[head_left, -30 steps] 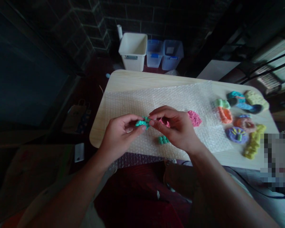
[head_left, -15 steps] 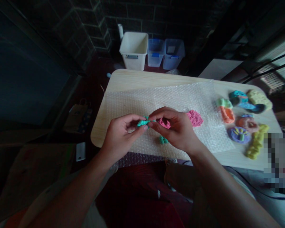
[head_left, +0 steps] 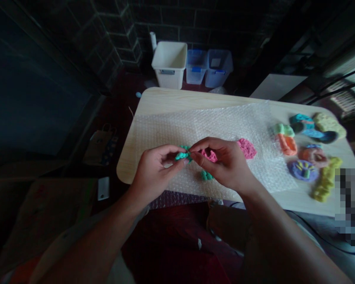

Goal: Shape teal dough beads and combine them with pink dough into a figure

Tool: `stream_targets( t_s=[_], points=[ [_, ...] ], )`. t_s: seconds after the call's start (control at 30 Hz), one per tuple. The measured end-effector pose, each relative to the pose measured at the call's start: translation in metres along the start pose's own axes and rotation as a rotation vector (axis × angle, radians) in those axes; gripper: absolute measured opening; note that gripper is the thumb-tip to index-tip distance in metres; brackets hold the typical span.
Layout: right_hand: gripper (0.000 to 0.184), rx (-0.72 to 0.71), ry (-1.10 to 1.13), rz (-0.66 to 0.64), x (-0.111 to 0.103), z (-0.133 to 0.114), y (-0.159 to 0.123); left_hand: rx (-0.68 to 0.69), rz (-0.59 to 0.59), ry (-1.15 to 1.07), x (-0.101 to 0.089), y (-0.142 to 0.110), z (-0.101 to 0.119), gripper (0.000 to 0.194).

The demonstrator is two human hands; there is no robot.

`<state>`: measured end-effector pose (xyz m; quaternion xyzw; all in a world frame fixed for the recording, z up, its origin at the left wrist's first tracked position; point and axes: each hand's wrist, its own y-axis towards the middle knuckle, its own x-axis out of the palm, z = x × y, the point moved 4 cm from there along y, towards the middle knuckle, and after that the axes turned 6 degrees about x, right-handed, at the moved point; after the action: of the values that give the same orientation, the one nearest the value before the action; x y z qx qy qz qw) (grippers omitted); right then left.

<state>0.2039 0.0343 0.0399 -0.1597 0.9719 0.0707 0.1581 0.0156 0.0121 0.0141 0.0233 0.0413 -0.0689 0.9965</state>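
My left hand (head_left: 155, 171) and my right hand (head_left: 225, 163) meet over the near part of a bubble-wrap sheet (head_left: 213, 126), and both pinch a small teal clay piece (head_left: 183, 154) between fingertips. A pink clay bit (head_left: 209, 156) shows inside my right hand's curled fingers. Below the hands a second teal clay lump (head_left: 206, 176) lies on the sheet. A flat pink clay patch (head_left: 247, 148) rests on the sheet just right of my right hand.
A light wooden table (head_left: 171, 100) carries the sheet. Several coloured clay shapes sit at its right end: orange-and-green (head_left: 284, 139), purple disc (head_left: 302, 170), yellow strip (head_left: 325, 181), blue and yellow pieces (head_left: 313, 127). A white bin (head_left: 169, 64) and two clear tubs (head_left: 208, 67) stand on the floor behind.
The view has shifted slightly, so everything sits a little further right. Both hands keep working the teal piece with small finger movements; nothing was put down or picked up.
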Motion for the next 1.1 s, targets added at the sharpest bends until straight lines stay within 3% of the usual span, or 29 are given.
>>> stream_targets(
  t_s=[0.33, 0.57, 1.1],
  points=[
    [0.008, 0.018, -0.135, -0.203, 0.016, 0.015, -0.009, -0.177, -0.01, -0.012, 0.004, -0.034, -0.03, 0.018],
    [0.01, 0.089, -0.09, -0.273, 0.027, 0.017, -0.015, -0.254, 0.003, 0.029, 0.0, -0.049, -0.033, 0.017],
    [0.013, 0.14, -0.001, -0.26, 0.027, 0.019, -0.014, -0.27, -0.01, -0.036, -0.002, -0.049, -0.03, 0.017]
  ],
)
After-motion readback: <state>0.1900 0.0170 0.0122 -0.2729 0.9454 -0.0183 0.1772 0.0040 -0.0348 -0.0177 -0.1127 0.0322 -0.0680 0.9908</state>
